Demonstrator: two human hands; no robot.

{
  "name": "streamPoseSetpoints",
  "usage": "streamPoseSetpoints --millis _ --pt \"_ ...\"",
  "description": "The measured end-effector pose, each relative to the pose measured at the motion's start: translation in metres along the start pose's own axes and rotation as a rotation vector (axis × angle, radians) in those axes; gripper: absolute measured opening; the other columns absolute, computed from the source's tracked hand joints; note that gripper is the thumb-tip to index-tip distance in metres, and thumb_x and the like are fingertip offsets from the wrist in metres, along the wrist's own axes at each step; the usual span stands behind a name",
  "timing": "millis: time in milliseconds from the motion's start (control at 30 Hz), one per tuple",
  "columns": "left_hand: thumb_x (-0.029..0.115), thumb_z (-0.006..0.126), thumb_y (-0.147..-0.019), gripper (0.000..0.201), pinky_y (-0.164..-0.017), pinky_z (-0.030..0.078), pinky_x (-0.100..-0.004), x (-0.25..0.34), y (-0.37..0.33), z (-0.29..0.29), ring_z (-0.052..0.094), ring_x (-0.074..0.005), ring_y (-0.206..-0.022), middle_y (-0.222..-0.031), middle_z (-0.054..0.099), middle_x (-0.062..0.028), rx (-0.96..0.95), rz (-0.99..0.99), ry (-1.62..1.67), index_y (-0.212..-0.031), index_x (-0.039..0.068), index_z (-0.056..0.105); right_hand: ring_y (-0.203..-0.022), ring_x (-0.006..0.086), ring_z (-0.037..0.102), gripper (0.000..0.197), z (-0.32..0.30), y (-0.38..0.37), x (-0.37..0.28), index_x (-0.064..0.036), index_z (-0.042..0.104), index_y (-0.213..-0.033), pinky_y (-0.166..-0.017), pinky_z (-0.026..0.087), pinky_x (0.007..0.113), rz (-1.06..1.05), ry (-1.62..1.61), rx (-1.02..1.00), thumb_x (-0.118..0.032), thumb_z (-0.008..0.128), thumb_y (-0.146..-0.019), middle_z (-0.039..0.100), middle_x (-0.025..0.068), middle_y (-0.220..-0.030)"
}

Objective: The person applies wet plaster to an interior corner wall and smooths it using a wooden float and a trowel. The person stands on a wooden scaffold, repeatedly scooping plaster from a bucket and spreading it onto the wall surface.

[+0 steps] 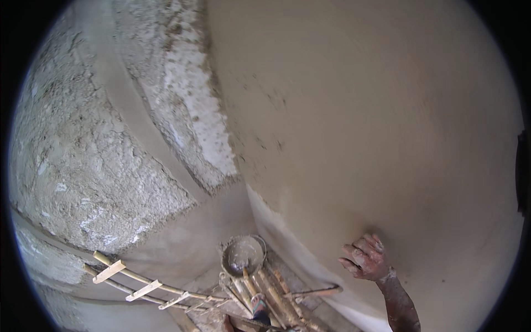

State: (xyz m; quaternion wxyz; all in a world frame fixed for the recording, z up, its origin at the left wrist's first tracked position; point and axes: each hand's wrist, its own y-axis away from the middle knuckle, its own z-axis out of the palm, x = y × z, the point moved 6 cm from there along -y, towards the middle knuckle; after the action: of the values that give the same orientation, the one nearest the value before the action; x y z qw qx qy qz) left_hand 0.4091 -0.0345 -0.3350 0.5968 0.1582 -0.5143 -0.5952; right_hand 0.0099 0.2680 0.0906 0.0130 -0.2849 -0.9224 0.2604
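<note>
My right hand [368,258], smeared with pale plaster, is at or close to the smooth grey-brown plastered wall [359,138]; I cannot tell whether it touches. Its fingers are bent and partly apart, and no tool shows in them. A small shadow lies on the wall just above the knuckles. Below and to the left of this hand stands a round bucket [243,255] with wet grey plaster inside. A wooden handle [247,276] sticks out of it towards me. My left hand is not in view.
Wooden poles [276,293] form a platform below, with a sandalled foot [258,303] on it. A wooden ladder [145,289] leans at the lower left. Rough plaster [99,166] covers the left wall, crossed by a smooth band [138,122].
</note>
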Motion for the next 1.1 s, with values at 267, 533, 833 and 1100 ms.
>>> streamPoseSetpoints --millis 267,533,833,1100 --pt "0.062 0.058 -0.099 0.086 -0.116 0.034 -0.0560 0.052 -0.060 0.038 0.045 -0.0484 -0.136 -0.159 0.035 -0.0178 -0.068 0.154 -0.100 -0.162 0.018 0.020 -0.090 0.0274 0.067 0.039 0.026 -0.037 0.027 -0.0139 0.075 -0.103 -0.092 0.053 0.045 -0.003 0.114 -0.209 -0.036 0.090 -0.074 0.068 0.0041 -0.092" --pt "0.064 0.057 -0.098 0.091 -0.121 0.030 -0.0575 0.081 -0.090 0.019 0.041 -0.0485 -0.143 -0.167 0.030 -0.0171 -0.007 0.244 -0.086 -0.166 0.020 0.016 -0.089 0.0305 0.068 0.039 0.026 -0.049 0.018 -0.0126 0.075 -0.098 -0.078 0.052 0.046 0.066 0.154 -0.221 -0.042 0.088 -0.075 0.068 0.0062 -0.090" --pt "0.061 0.045 -0.103 0.074 -0.116 0.040 -0.0542 0.135 -0.018 -0.032 0.050 -0.0377 -0.138 -0.157 0.046 -0.0123 0.058 0.366 0.248 -0.159 0.014 0.036 -0.101 0.0359 0.068 0.037 0.045 -0.039 0.027 -0.0155 0.076 -0.104 -0.091 0.053 0.050 0.056 0.157 -0.183 -0.036 0.086 -0.076 0.071 0.0100 -0.101" --pt "0.055 0.040 -0.109 0.059 -0.109 0.047 -0.0485 0.078 0.023 -0.086 0.058 -0.0289 -0.128 -0.142 0.059 -0.0088 0.340 0.244 0.467 -0.148 0.012 0.050 -0.109 0.0359 0.063 0.043 0.079 -0.017 0.013 -0.0087 0.070 -0.119 -0.101 0.051 0.053 -0.146 0.379 -0.317 -0.030 0.083 -0.084 0.067 0.0115 -0.111"
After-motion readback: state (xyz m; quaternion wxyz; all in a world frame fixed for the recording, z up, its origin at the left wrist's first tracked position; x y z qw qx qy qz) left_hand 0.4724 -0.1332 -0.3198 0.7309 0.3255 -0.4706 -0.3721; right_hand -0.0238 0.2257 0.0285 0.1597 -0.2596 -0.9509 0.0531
